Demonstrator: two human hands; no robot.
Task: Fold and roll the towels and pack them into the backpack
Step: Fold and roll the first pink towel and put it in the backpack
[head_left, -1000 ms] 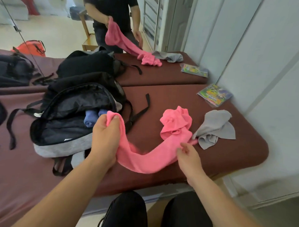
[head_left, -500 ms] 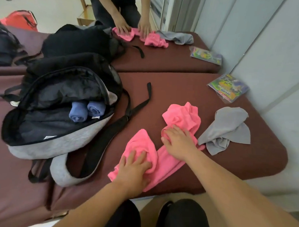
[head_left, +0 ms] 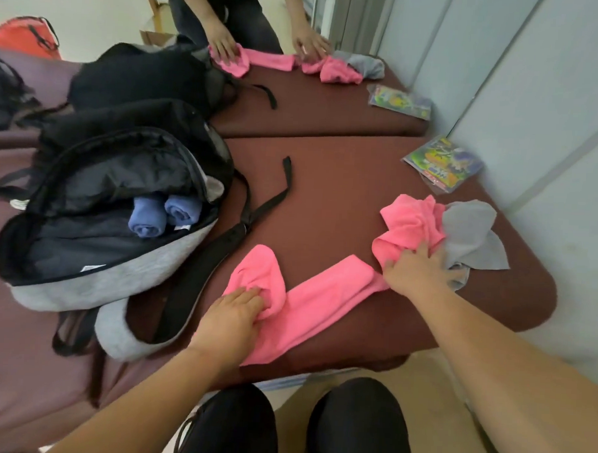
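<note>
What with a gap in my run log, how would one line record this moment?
step: flattening pink towel; left hand: presses near end; right hand: presses far end; backpack: open, blue rolls inside

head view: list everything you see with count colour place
table: 1, maroon, in front
pink towel: 1, pink, along its near edge
grey towel: 1, grey, crumpled right of it
backpack: 1, black and grey, table's left
rolled towels: 2, blue, inside open backpack
second backpack: 1, black, behind it
packets: 2, colourful, by wall
far towels: 2, pink and grey, far table
left hand: 1, on pink towel's left end
right hand: 1, on its bunched right end
</note>
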